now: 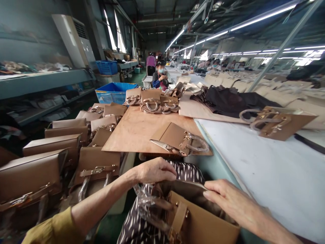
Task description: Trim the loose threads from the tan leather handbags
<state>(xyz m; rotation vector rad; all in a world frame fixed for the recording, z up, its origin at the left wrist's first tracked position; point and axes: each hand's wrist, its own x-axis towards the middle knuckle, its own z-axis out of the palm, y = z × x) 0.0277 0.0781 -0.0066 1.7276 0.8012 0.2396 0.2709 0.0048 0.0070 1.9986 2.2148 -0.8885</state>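
Note:
A tan handbag [207,215] lies across my lap, its mouth spread so the dark lining shows. Its handles [152,206] are wrapped in clear plastic and point left. My left hand [156,171] is closed at the far edge of the bag's opening, fingers bent down over it. At the right rim, my right hand [225,196] pinches the edge between thumb and fingers. Just beyond, another tan handbag [170,135] lies on a brown board [134,128], its plastic-wrapped handle toward the right.
Several tan handbags [99,161] are stacked to my left. A blue bin [115,91] stands behind them. On the white table [279,176] at right are one more handbag [279,123] and dark folded material [228,100]. A person [159,79] sits farther off.

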